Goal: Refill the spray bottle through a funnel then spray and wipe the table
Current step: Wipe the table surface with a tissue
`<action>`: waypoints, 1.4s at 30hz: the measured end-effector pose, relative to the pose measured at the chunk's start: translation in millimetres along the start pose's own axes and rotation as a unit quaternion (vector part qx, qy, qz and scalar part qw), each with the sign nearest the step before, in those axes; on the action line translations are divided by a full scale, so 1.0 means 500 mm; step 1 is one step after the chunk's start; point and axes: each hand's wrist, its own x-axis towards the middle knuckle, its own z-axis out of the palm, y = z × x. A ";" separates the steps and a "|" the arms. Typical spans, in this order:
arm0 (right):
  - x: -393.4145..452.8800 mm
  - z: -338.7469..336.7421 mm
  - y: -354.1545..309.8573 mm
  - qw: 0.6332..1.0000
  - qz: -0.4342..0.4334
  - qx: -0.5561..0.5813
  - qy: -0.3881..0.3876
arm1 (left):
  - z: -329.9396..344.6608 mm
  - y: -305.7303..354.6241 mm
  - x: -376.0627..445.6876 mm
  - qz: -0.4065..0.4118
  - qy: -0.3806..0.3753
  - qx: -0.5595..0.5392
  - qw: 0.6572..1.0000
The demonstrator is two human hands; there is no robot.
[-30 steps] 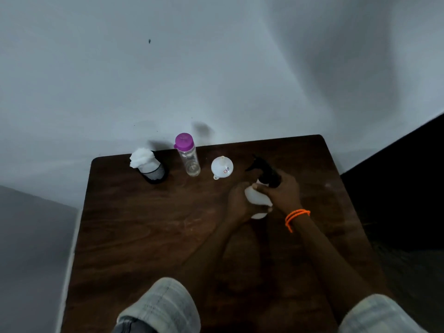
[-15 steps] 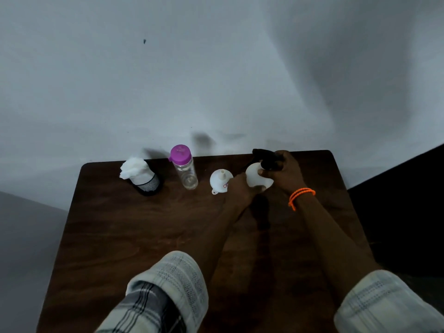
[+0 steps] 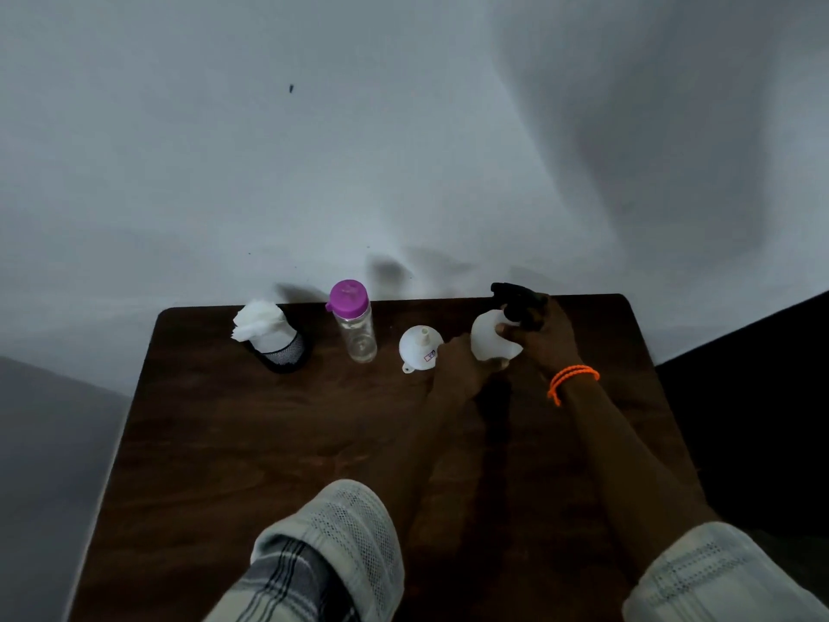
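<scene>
A white spray bottle (image 3: pixel 488 336) with a black trigger head (image 3: pixel 516 299) stands at the far right of the dark wooden table (image 3: pixel 269 442). My left hand (image 3: pixel 457 359) grips the bottle's lower body. My right hand (image 3: pixel 545 336), an orange band on its wrist, is closed around the black head. A white funnel (image 3: pixel 419 347) lies upside down just left of my left hand. Further left stands a clear water bottle (image 3: pixel 356 332) with a purple cap. White tissues (image 3: pixel 260 325) stick out of a black mesh holder.
A pale wall rises right behind the table's far edge. The table's right edge borders a dark floor. The black mesh holder (image 3: pixel 285 354) stands at the far left of the row. My checked sleeves fill the bottom of the view.
The spray bottle has gone from nearer the table's middle to the far edge, both hands staying on it. My view has tilted, so the table sits lower in frame.
</scene>
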 end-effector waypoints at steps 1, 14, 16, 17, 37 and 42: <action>-0.006 0.009 0.004 1.000 -0.006 -0.001 0.013 | -0.006 -0.006 -0.013 -0.002 0.007 -0.007 1.000; -0.262 0.369 0.007 0.986 0.105 -0.057 0.116 | -0.272 -0.229 -0.183 -0.116 0.270 -0.072 0.953; -0.286 0.440 -0.029 0.997 0.050 -0.063 0.021 | -0.338 -0.254 -0.194 -0.115 0.310 -0.081 0.940; -0.292 0.470 -0.052 0.998 0.024 -0.054 -0.005 | -0.368 -0.262 -0.198 -0.111 0.330 -0.088 0.933; -0.207 0.669 -0.241 0.966 0.181 0.183 -0.031 | -0.567 -0.283 -0.172 -0.012 0.340 -0.092 0.936; -0.205 0.668 -0.247 0.961 0.187 0.198 -0.039 | -0.568 -0.279 -0.163 -0.015 0.343 -0.115 0.932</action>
